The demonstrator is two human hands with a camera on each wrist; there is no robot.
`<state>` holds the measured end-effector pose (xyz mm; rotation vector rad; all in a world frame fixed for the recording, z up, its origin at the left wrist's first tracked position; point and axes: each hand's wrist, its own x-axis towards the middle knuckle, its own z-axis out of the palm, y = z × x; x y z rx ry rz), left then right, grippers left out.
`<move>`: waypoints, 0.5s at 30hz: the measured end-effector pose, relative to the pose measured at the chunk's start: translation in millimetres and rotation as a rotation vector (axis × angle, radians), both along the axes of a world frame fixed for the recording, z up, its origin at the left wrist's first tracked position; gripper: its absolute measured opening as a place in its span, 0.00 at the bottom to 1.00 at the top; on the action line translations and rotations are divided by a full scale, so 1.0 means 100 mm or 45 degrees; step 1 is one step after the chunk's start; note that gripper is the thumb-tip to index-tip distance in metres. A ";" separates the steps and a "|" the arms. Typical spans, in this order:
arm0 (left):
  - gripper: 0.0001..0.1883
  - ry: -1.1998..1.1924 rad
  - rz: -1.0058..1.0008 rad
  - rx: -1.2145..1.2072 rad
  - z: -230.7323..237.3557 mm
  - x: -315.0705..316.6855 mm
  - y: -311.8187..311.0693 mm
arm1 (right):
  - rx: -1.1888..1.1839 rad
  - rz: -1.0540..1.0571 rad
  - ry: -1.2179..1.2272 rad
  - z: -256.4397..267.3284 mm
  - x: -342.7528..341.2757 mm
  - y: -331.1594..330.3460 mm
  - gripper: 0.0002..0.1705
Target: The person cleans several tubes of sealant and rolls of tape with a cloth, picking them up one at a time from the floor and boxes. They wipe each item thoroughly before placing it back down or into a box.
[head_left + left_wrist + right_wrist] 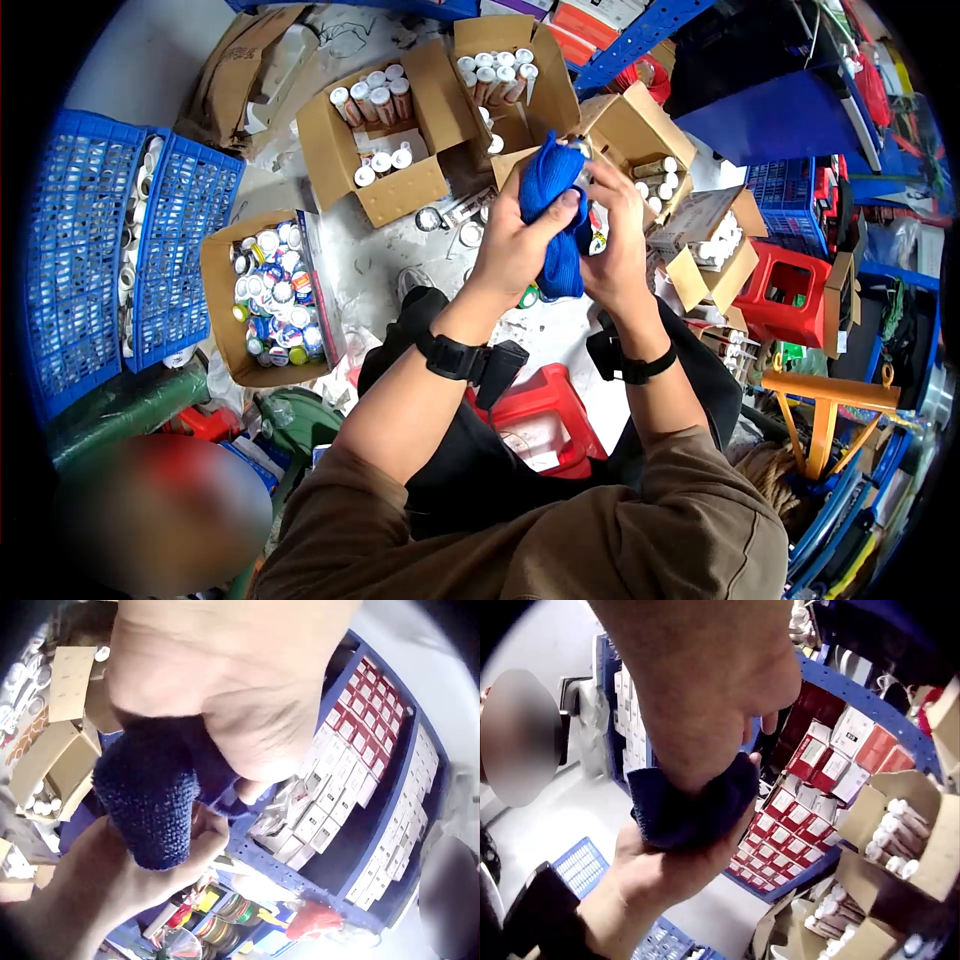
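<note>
A folded bundle of blue knitted fabric (pixel 562 180) is between both hands, above the lap. The left hand (pixel 507 250) grips it from its left side, thumb laid across the front. On its other side is the right hand (pixel 618 245), fingers bent over the upper edge near a small shiny spot. Seen from the left wrist, the thick, coarse-knit fabric (pixel 146 802) hangs below the left palm (pixel 225 682). In the right wrist view the dark blue fabric (pixel 694 810) lies across the left hand (pixel 667 874), and the right hand (pixel 705 712) covers part of it.
Open cartons with white-capped tubes (pixel 380 100) stand ahead on the floor. A carton of mixed round cans (pixel 280 290) and blue crates (pixel 85 250) are at left. A red stool (pixel 545 425) sits between the legs, another red stool (pixel 785 295) at right.
</note>
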<state>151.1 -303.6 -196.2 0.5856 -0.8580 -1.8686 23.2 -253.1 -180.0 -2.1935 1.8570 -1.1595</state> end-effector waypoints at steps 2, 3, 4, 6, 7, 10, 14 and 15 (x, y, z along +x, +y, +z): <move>0.21 -0.020 0.012 0.099 0.01 0.00 -0.01 | 0.069 -0.042 -0.334 -0.07 0.04 0.07 0.41; 0.21 -0.023 0.022 0.102 0.01 0.03 -0.03 | 0.057 -0.011 -0.399 -0.09 0.03 0.09 0.44; 0.19 -0.055 -0.013 0.178 0.02 0.07 -0.06 | 0.058 -0.010 -0.402 -0.05 0.02 0.09 0.44; 0.16 -0.066 -0.041 0.268 0.01 0.11 -0.09 | 0.067 0.075 -0.111 0.11 0.00 0.10 0.43; 0.16 -0.094 -0.073 0.310 0.00 0.11 -0.10 | 0.118 0.127 -0.062 0.13 -0.02 0.10 0.44; 0.18 -0.124 0.017 0.509 -0.03 0.00 -0.10 | 0.169 0.033 0.081 0.13 0.12 0.09 0.47; 0.21 -0.322 0.086 0.652 0.00 -0.02 -0.12 | 0.426 -0.186 0.093 0.15 0.17 0.07 0.44; 0.21 -0.324 0.083 0.657 -0.03 -0.01 -0.12 | 0.501 -0.265 0.071 0.16 0.20 0.06 0.40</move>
